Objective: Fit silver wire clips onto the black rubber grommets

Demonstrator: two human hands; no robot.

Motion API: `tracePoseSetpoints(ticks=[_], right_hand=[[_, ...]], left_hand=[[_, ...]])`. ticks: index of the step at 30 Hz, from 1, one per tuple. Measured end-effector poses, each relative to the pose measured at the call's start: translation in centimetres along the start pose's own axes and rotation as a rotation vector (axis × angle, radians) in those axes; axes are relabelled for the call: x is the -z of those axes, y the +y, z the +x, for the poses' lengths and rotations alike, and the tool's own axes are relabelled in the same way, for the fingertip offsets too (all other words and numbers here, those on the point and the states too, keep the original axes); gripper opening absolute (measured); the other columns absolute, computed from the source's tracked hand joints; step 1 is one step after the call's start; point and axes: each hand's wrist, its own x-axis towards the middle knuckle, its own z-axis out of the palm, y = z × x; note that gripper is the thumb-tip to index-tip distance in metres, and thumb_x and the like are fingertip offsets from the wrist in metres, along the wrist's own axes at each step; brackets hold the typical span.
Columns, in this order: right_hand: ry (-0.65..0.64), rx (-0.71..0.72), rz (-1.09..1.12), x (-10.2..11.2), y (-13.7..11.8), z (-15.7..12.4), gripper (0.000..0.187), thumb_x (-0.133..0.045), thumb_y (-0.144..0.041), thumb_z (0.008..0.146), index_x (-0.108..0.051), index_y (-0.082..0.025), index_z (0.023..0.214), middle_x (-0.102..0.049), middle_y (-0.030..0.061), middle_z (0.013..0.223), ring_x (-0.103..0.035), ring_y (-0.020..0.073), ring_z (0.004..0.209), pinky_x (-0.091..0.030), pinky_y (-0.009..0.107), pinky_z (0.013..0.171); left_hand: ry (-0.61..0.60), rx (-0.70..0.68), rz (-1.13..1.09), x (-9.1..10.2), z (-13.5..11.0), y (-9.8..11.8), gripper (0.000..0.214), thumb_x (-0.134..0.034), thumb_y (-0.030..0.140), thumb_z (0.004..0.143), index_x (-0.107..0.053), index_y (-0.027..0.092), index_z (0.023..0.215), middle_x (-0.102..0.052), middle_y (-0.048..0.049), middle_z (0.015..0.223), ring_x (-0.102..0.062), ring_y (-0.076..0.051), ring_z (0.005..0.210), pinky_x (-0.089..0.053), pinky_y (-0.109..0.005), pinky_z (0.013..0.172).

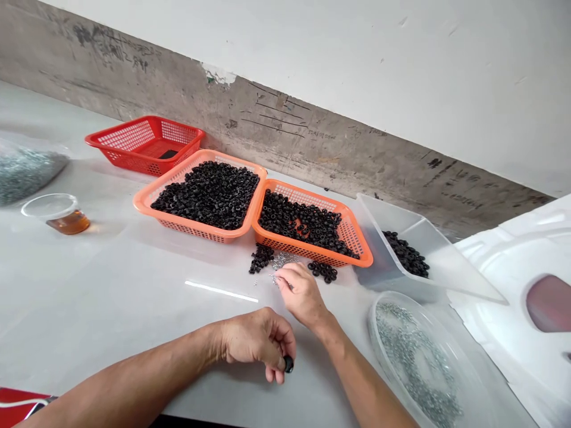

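Observation:
My left hand [256, 340] rests on the white table, fingers curled and pinching a small black ring [288, 363]. My right hand [301, 292] reaches forward with fingertips pinched at a little heap of tiny silver parts [282, 260]; what they grip is too small to make out. A small pile of black rings [261, 258] lies left of the silver heap, another small pile [324, 271] right of it. Just behind stand two orange baskets [147, 201] [362, 242], both holding many black rings.
A red basket [134, 135] sits at the back left. A clear tub [439, 252] with black rings and a clear round dish [379, 300] of silver parts are on the right. A cup of amber liquid [60, 214] and a bag [22, 169] stand left. White moulded sheet [513, 249] far right.

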Motion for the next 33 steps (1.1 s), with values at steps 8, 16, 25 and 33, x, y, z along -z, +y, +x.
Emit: tracePoseSetpoints(ticks=[8, 16, 25, 33], right_hand=[[0.046, -0.496, 0.336, 2.8, 0.4, -2.2, 0.009, -0.051, -0.018, 0.076, -0.059, -0.018, 0.074, -0.056, 0.0003, 0.067, -0.05, 0.0133, 0.061, -0.044, 0.024, 0.057], [0.101, -0.575, 0.54, 4.0, -0.1, -2.2, 0.007, -0.054, -0.019, 0.071, -0.058, -0.017, 0.076, -0.055, -0.0008, 0.066, -0.051, 0.0126, 0.061, -0.044, 0.023, 0.055], [-0.033, -0.563, 0.739, 3.8, -0.6, -2.6, 0.013, -0.05, -0.02, 0.08, -0.061, -0.017, 0.084, -0.057, -0.0013, 0.064, -0.052, 0.0113, 0.059, -0.045, 0.023, 0.056], [-0.085, -0.601, 0.785, 3.5, -2.1, -2.6, 0.015, -0.054, -0.02, 0.078, -0.067, -0.018, 0.085, -0.063, 0.0005, 0.067, -0.058, 0.0128, 0.061, -0.049, 0.025, 0.06]], left_hand=[[0.414, -0.258, 0.134, 4.5, -1.8, 4.3, 0.014, -0.063, 0.008, 0.06, -0.067, 0.013, 0.072, -0.065, -0.002, 0.063, -0.057, -0.013, 0.06, -0.041, -0.024, 0.059], [0.593, -0.327, 0.153, 4.9, 0.4, 2.7, 0.013, -0.065, 0.013, 0.063, -0.065, 0.014, 0.076, -0.065, -0.003, 0.07, -0.059, -0.016, 0.067, -0.04, -0.025, 0.061], [0.516, -0.371, 0.001, 2.9, 1.3, 1.4, 0.011, -0.068, 0.013, 0.067, -0.066, 0.014, 0.077, -0.064, -0.004, 0.075, -0.058, -0.015, 0.07, -0.042, -0.026, 0.069], [0.39, -0.365, -0.078, 2.1, 1.1, 1.2, 0.013, -0.068, 0.014, 0.069, -0.063, 0.013, 0.081, -0.065, -0.0049, 0.073, -0.058, -0.015, 0.064, -0.043, -0.028, 0.062]])
